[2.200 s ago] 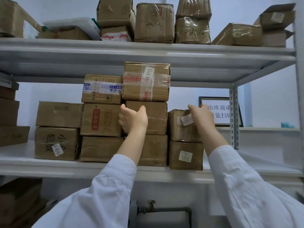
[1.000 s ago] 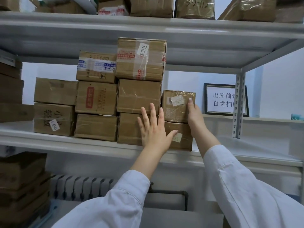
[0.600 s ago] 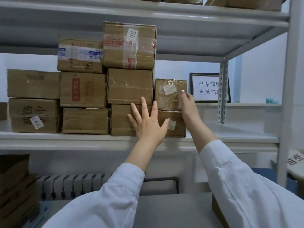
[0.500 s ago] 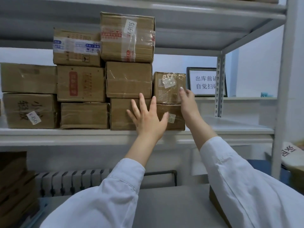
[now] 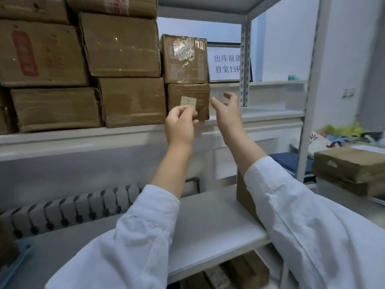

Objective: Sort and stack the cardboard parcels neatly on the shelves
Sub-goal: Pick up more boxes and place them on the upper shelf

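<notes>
Squaring-up step looked about finished: left hand [image 5: 180,126] loosely curled and empty before the lower end parcel [image 5: 187,94] on the middle shelf [image 5: 83,138], right hand [image 5: 226,113] relaxed open beside it; next probably fetch the loose parcels [image 5: 350,163] at right.

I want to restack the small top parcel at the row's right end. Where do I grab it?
Take the small top parcel by its bare right face and top, coming from the front right; its left face seems to butt against the bigger parcel, leaving no finger room.
</notes>
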A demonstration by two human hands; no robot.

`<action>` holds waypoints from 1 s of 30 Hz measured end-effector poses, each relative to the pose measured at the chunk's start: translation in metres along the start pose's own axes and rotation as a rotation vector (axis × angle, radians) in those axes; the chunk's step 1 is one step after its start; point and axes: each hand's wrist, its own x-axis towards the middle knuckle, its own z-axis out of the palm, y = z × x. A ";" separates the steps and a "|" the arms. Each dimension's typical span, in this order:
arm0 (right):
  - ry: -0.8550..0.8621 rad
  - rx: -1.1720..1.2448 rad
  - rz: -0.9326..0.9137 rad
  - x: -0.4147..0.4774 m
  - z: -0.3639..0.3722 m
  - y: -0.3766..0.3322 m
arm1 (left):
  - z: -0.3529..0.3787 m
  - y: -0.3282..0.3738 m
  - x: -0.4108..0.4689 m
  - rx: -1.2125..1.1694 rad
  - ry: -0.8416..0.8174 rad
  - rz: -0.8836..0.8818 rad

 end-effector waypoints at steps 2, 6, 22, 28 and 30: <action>0.007 -0.001 -0.033 -0.008 -0.008 0.009 | 0.006 -0.009 -0.004 -0.108 -0.032 -0.138; -0.001 -0.030 -0.072 -0.017 -0.033 0.038 | 0.024 -0.041 -0.013 -0.152 -0.038 -0.276; -0.299 -0.463 0.323 0.033 -0.140 0.207 | 0.129 -0.187 -0.024 -0.242 -0.008 -0.883; -0.382 -0.943 0.537 0.054 -0.178 0.273 | 0.159 -0.236 -0.033 -0.217 0.023 -0.984; -0.413 -0.966 0.590 0.057 -0.185 0.286 | 0.166 -0.248 -0.037 -0.187 0.030 -1.004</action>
